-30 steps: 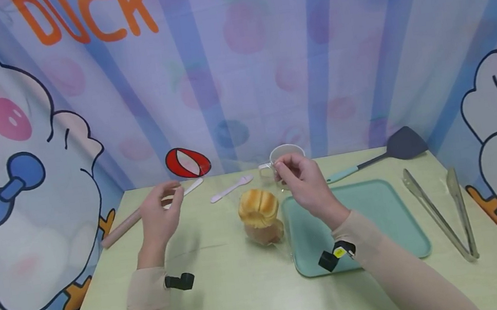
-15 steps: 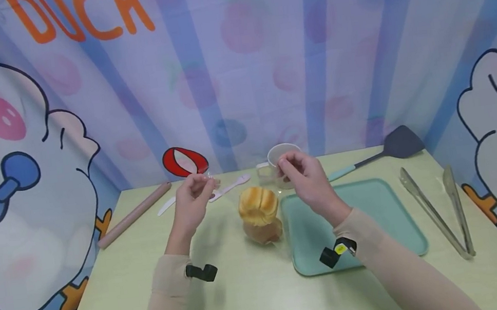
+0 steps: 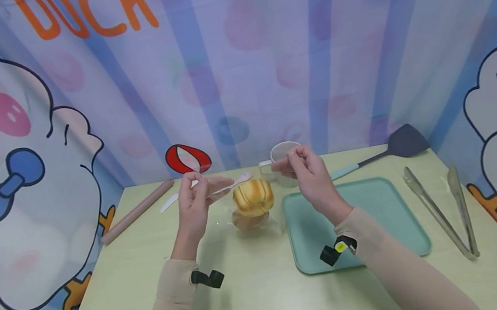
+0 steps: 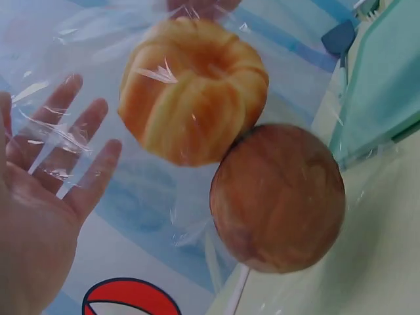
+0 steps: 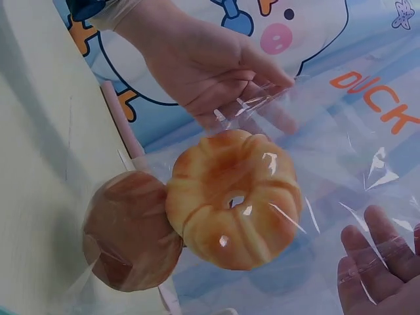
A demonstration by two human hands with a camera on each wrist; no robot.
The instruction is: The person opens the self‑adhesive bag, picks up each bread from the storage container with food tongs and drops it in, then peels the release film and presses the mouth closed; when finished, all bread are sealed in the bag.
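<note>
A clear plastic bag (image 5: 335, 170) is stretched between both hands. Inside sit a golden ring-shaped bread (image 3: 254, 198) and a round brown bun (image 3: 251, 220), pressed side by side. My left hand (image 3: 194, 203) pinches the film at the bag's left edge, thumb against fingers, with other fingers spread out behind the film in the left wrist view. Level with it, my right hand (image 3: 310, 173) pinches the right edge. In the right wrist view its fingers (image 5: 377, 256) show through the film. Whether the bag's bottom touches the table cannot be told.
Right of the bag lies a green tray (image 3: 359, 224). Behind it are a mug (image 3: 286, 180) and a turner (image 3: 407, 140); steel tongs (image 3: 440, 219) lie farther right. At left are a rolling pin (image 3: 139, 212), a white knife (image 3: 169, 203) and a lilac utensil (image 3: 245, 176).
My left hand has come rightward from over the knife to the bag's left side and now spreads the film. Both breads have shifted slightly up and left. My right hand stays nearly in place.
</note>
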